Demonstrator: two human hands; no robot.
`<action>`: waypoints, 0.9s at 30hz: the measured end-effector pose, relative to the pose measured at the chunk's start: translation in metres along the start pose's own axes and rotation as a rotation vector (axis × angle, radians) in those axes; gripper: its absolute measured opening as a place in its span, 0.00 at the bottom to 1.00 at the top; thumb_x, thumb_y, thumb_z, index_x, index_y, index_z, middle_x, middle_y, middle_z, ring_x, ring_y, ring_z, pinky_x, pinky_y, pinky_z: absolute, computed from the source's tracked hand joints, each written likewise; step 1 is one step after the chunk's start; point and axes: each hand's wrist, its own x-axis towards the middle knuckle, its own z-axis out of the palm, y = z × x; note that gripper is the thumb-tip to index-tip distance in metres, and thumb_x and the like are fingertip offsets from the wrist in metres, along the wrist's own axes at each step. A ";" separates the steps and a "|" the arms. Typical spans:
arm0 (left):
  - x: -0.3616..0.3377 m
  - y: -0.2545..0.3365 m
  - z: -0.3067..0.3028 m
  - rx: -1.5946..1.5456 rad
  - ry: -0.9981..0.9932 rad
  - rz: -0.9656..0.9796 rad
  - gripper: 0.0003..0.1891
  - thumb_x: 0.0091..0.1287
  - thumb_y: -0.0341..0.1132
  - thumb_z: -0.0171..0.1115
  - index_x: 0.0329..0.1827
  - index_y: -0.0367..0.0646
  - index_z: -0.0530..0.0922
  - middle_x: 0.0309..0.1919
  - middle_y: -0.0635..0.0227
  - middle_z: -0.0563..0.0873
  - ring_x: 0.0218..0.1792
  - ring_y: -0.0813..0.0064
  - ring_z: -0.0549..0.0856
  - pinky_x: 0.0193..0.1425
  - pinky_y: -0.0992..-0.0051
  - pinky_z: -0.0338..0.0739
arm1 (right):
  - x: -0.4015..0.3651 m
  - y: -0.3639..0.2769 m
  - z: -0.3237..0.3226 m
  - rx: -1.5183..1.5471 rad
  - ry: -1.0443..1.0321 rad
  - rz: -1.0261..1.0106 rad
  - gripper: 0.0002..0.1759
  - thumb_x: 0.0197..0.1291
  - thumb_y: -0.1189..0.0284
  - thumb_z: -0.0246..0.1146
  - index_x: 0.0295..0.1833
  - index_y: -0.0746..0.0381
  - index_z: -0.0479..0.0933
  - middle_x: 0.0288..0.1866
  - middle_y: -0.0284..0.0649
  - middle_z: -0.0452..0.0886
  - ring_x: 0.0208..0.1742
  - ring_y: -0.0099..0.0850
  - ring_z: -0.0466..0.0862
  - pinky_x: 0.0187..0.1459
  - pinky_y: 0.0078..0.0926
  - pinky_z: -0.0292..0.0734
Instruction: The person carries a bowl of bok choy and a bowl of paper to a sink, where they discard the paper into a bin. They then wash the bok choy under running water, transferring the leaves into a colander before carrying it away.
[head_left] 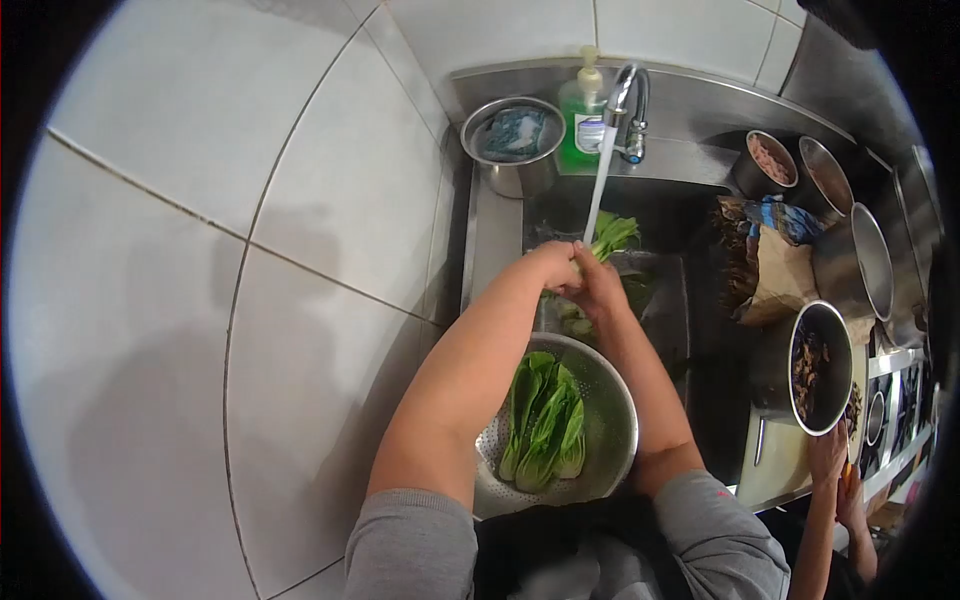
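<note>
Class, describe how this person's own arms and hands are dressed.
Grey sleeves end near the elbows: left sleeve plain, right sleeve with a small red mark. The left hand and right hand are ungloved, forearms bare.

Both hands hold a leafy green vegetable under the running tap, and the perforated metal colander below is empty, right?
Not empty: the head view shows the perforated metal colander holding several leafy green heads. Left hand and right hand do hold a leafy vegetable under the steel tap.
</note>
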 end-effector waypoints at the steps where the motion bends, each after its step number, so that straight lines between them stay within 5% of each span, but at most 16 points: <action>1: -0.006 0.006 -0.002 -0.008 0.003 -0.002 0.17 0.55 0.35 0.69 0.46 0.39 0.79 0.41 0.58 0.83 0.36 0.71 0.84 0.35 0.71 0.84 | 0.004 -0.002 -0.002 -0.104 0.072 -0.030 0.16 0.56 0.65 0.65 0.45 0.64 0.74 0.40 0.43 0.78 0.37 0.35 0.81 0.31 0.34 0.78; 4: -0.012 0.014 -0.004 0.272 -0.052 -0.236 0.25 0.56 0.49 0.67 0.50 0.39 0.79 0.41 0.56 0.82 0.38 0.69 0.83 0.34 0.71 0.83 | 0.019 -0.025 -0.035 -0.338 -0.089 -0.071 0.16 0.54 0.69 0.66 0.45 0.65 0.73 0.34 0.41 0.79 0.32 0.33 0.82 0.31 0.29 0.78; 7: -0.027 0.017 -0.008 0.192 -0.124 -0.309 0.26 0.58 0.51 0.65 0.49 0.36 0.79 0.41 0.57 0.82 0.39 0.68 0.83 0.34 0.69 0.84 | 0.001 -0.053 -0.059 -0.467 -0.236 -0.041 0.16 0.54 0.70 0.65 0.47 0.63 0.73 0.35 0.42 0.80 0.31 0.30 0.81 0.31 0.28 0.77; 8: -0.024 0.009 -0.009 0.150 -0.216 -0.253 0.23 0.64 0.47 0.59 0.52 0.36 0.77 0.42 0.56 0.80 0.40 0.66 0.82 0.35 0.67 0.84 | 0.002 -0.059 -0.080 -0.496 -0.321 0.120 0.20 0.54 0.68 0.65 0.52 0.63 0.72 0.39 0.44 0.82 0.35 0.32 0.83 0.35 0.32 0.79; 10: -0.031 0.002 -0.007 0.037 -0.188 -0.228 0.21 0.66 0.44 0.57 0.53 0.37 0.75 0.44 0.56 0.80 0.40 0.66 0.82 0.36 0.67 0.84 | 0.059 -0.009 -0.215 -2.146 0.044 -0.010 0.14 0.51 0.69 0.64 0.43 0.63 0.81 0.45 0.50 0.82 0.40 0.40 0.84 0.40 0.34 0.78; 12: -0.026 0.000 -0.012 -0.064 -0.149 -0.284 0.18 0.71 0.36 0.48 0.61 0.38 0.68 0.50 0.54 0.76 0.45 0.64 0.81 0.42 0.65 0.84 | 0.041 -0.014 -0.249 -2.253 0.227 0.135 0.21 0.47 0.66 0.66 0.48 0.61 0.80 0.50 0.50 0.80 0.49 0.43 0.82 0.47 0.36 0.76; 15: -0.036 -0.004 -0.016 -0.388 -0.082 -0.236 0.20 0.71 0.35 0.47 0.64 0.37 0.63 0.54 0.53 0.74 0.48 0.63 0.80 0.45 0.64 0.82 | -0.060 -0.053 -0.108 -1.916 0.332 0.221 0.21 0.46 0.64 0.66 0.46 0.63 0.79 0.46 0.51 0.81 0.45 0.42 0.83 0.45 0.35 0.76; 17: -0.043 -0.003 -0.020 -0.460 -0.061 -0.212 0.21 0.72 0.34 0.47 0.65 0.38 0.61 0.55 0.54 0.73 0.49 0.63 0.80 0.46 0.64 0.82 | -0.084 -0.061 -0.093 -1.619 0.249 -0.096 0.20 0.48 0.68 0.66 0.46 0.67 0.77 0.39 0.48 0.82 0.40 0.36 0.83 0.41 0.32 0.77; 19: -0.045 -0.004 -0.024 -0.514 -0.045 -0.185 0.22 0.72 0.34 0.46 0.67 0.38 0.59 0.56 0.54 0.73 0.50 0.63 0.79 0.48 0.64 0.81 | -0.127 -0.069 -0.044 -0.927 0.099 -0.097 0.23 0.50 0.70 0.67 0.50 0.70 0.71 0.35 0.45 0.81 0.38 0.34 0.83 0.41 0.29 0.77; 23: -0.045 -0.019 -0.024 -0.585 -0.085 -0.126 0.23 0.71 0.37 0.50 0.67 0.40 0.60 0.56 0.58 0.73 0.51 0.66 0.79 0.52 0.66 0.78 | -0.192 -0.076 0.016 -0.923 -0.077 -0.167 0.33 0.51 0.69 0.68 0.59 0.72 0.62 0.43 0.44 0.78 0.42 0.30 0.80 0.43 0.26 0.77; 27: -0.049 -0.020 -0.028 -0.649 -0.133 -0.065 0.25 0.71 0.37 0.49 0.69 0.40 0.57 0.58 0.56 0.71 0.56 0.65 0.76 0.55 0.65 0.77 | -0.239 -0.055 0.044 -1.357 -0.438 -0.398 0.43 0.55 0.58 0.66 0.65 0.76 0.55 0.58 0.64 0.69 0.58 0.50 0.74 0.58 0.36 0.70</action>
